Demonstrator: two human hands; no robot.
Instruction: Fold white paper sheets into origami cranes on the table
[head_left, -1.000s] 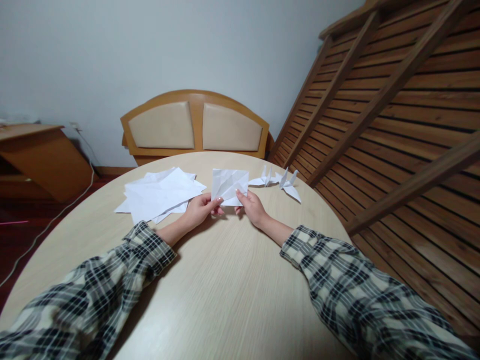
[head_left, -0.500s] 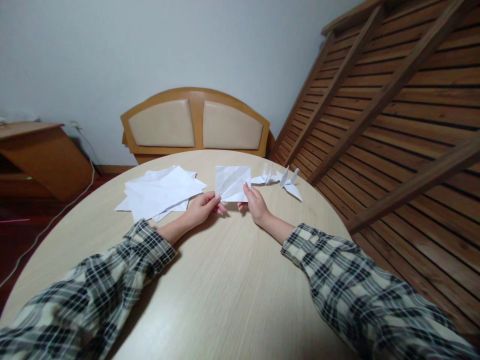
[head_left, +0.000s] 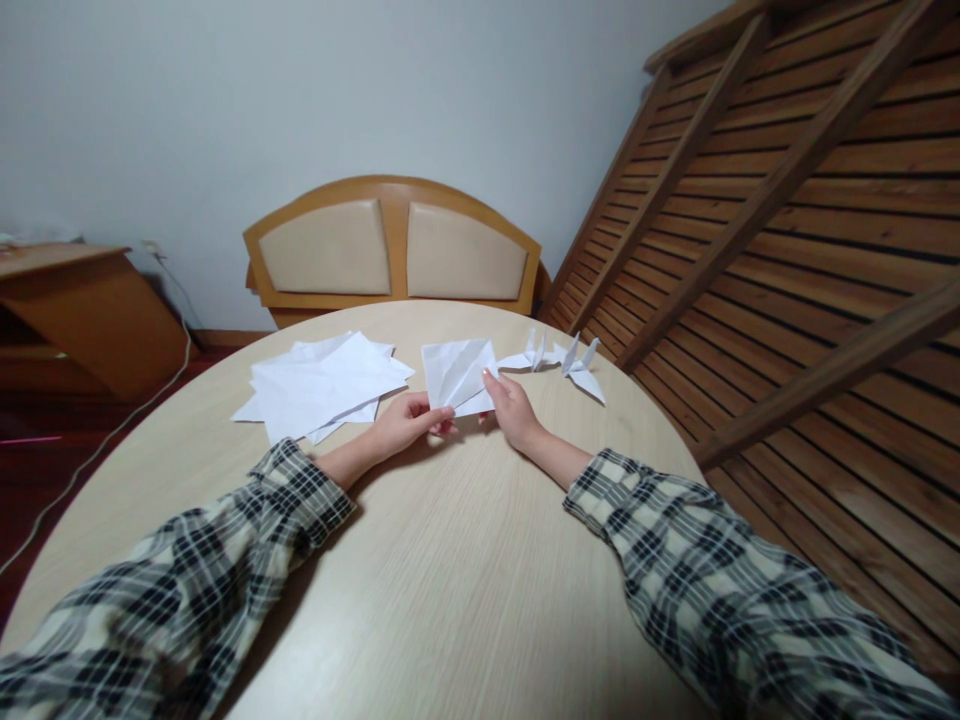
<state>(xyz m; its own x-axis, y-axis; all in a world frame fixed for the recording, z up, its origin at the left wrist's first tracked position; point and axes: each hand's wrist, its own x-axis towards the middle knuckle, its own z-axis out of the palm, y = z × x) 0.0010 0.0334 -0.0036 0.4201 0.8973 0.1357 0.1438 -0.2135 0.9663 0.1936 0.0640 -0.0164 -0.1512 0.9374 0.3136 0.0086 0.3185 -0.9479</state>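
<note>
A creased white sheet of paper (head_left: 456, 370) is held upright just above the round wooden table (head_left: 450, 580). My left hand (head_left: 409, 420) pinches its lower left corner, thumb on the near side. At the sheet's right edge my right hand (head_left: 510, 410) grips it with the fingers closed. A loose pile of white paper sheets (head_left: 319, 385) lies flat to the left of my left hand. Two folded white paper cranes (head_left: 559, 360) stand on the table beyond my right hand.
A wooden chair with beige padded back (head_left: 394, 250) stands at the table's far side. A slatted wooden frame (head_left: 787, 200) leans close along the right. A low wooden cabinet (head_left: 82, 310) and a white cable (head_left: 97, 450) are at the left.
The sheet has tilted slightly between my hands and shifted a little left. My left thumb has moved up to its lower edge. The arms have stayed almost in place.
</note>
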